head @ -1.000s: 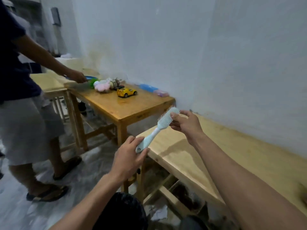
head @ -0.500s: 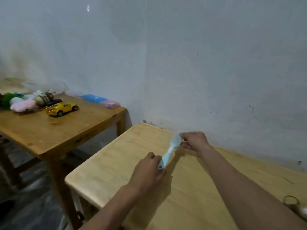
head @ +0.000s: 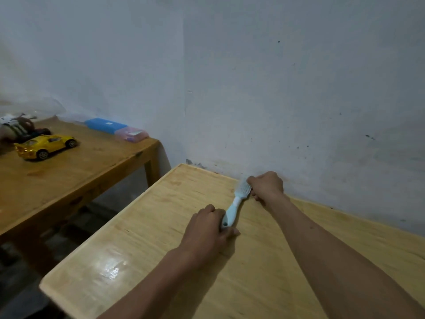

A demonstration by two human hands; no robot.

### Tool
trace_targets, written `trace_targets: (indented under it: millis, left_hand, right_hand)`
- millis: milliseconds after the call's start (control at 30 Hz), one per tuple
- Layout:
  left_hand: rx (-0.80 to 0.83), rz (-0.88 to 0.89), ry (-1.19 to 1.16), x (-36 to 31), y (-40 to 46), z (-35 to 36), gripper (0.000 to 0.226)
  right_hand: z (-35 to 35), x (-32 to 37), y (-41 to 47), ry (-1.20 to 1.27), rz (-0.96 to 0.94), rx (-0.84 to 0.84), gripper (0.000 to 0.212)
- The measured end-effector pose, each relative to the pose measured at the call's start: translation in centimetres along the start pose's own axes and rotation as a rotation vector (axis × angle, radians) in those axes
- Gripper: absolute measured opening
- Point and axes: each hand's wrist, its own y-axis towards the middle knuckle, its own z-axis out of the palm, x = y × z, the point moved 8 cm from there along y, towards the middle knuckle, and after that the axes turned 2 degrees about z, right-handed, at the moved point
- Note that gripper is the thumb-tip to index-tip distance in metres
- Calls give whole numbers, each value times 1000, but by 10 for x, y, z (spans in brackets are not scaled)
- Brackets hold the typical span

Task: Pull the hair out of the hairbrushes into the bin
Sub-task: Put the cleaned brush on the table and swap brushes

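A light blue hairbrush (head: 235,204) with pale bristles is held over the light wooden table (head: 142,245), close to the wall. My left hand (head: 208,231) is closed around the handle end. My right hand (head: 266,185) grips the bristle head, its fingers curled over the bristles. Any hair in the bristles is too small to make out. No bin is in view.
A darker wooden table (head: 76,171) stands to the left with a yellow toy car (head: 44,146), a blue box (head: 105,125), a pink box (head: 132,134) and a stuffed toy (head: 16,128). The white wall (head: 276,88) is just behind the hands. A gap of floor (head: 96,215) separates the tables.
The view has swung right, away from the person at the far table, onto the light table. Both hands carried the brush over the tabletop toward the wall, the right hand closing over the bristles.
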Motion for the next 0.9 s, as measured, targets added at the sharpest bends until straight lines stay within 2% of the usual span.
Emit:
trace_targets:
  millis: [200,400,533,600,733,900]
  left_hand:
    - [-2,-11,-62,2,1,-2,44]
    - [-60,-39,-7,-4,-1,-10,83]
    - [-219,71,79,-48,-9,-17,71]
    - [-227,144,26,-84,-14,-11,63]
    - [-81,215,-85,-161,-22,27,65]
    - [285,207,-74,-231,-49,90,103]
  right_hand:
    - [-2,0,-1,21,38,41,31]
    - [-51,8,-11,-66,-4,100,31]
    - [-108,5,-23,-161,-45,194,29]
    - [-141,-1,-33,-270,-82,240,25]
    - [-208,-31,-51,-559,-138,317,28]
    - [-282,-101,-87,-914,-20,452,45]
